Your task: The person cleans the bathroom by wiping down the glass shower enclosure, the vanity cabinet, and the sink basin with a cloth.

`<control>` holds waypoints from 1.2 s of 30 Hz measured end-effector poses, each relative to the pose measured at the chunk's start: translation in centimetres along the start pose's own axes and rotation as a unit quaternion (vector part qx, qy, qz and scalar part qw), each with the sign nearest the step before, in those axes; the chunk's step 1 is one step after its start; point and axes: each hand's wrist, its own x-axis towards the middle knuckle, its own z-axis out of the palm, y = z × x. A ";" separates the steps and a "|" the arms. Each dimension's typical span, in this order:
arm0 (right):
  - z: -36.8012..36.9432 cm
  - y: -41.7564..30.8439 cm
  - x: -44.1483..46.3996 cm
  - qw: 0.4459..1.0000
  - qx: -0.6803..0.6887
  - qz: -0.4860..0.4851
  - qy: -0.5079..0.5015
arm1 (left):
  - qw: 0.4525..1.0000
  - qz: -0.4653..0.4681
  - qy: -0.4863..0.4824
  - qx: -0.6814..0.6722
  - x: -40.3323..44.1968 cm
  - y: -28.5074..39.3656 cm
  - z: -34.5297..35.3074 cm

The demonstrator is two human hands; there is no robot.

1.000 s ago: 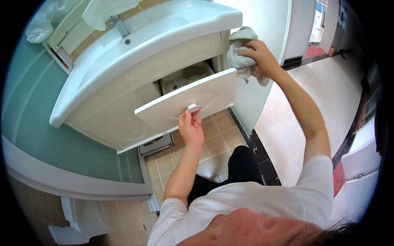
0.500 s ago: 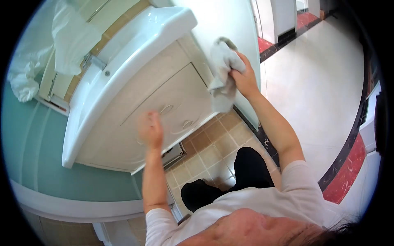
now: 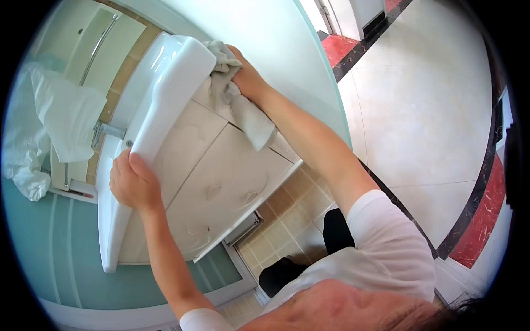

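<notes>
A white washbasin (image 3: 179, 88) tops a pale vanity cabinet (image 3: 204, 182) with round pulls on its doors. My left hand (image 3: 135, 179) is closed over the basin's front rim, fingers curled onto the top of the edge. At the basin's far right end, my right hand (image 3: 249, 77) grips a greyish-white cloth (image 3: 254, 122). Part of the cloth is bunched against the basin's outer side, and the rest hangs down in front of the cabinet. My right fingertips are hidden behind the folds. A chrome faucet (image 3: 113, 131) stands at the basin's back, beyond my left hand.
White plastic bags (image 3: 63, 113) hang at the left by the faucet. A glass panel (image 3: 309, 83) stands close to my right arm. Beige tiles (image 3: 292, 212) lie under the cabinet, and a pale floor (image 3: 414, 121) with a dark border extends to the right.
My left hand has come forward from in front of the cabinet onto the basin rim. My right hand has carried the cloth leftward to the basin's end. The camera view has shifted.
</notes>
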 end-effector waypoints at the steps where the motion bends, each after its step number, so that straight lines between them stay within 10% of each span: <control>1: 0.0 1.7 1.0 1.000 -0.002 -0.003 0.000 | 1.000 -0.007 0.000 0.005 0.0 0.1 0.0; 10: 1.7 17.3 12.0 0.985 -0.138 -0.029 -0.102 | 1.000 0.012 0.020 0.015 -0.2 0.3 -0.1; 22: -6.1 21.7 -7.2 0.969 -0.214 0.109 -0.059 | 0.999 0.014 0.026 0.019 -0.6 -0.7 0.0; 25: -7.5 19.3 -12.2 0.957 -0.187 0.223 -0.013 | 0.999 0.000 0.027 0.019 -0.7 -1.0 0.0; 36: -1.5 0.5 -7.7 1.000 -0.011 0.016 0.006 | 1.000 0.009 0.026 0.011 -0.6 -1.2 0.0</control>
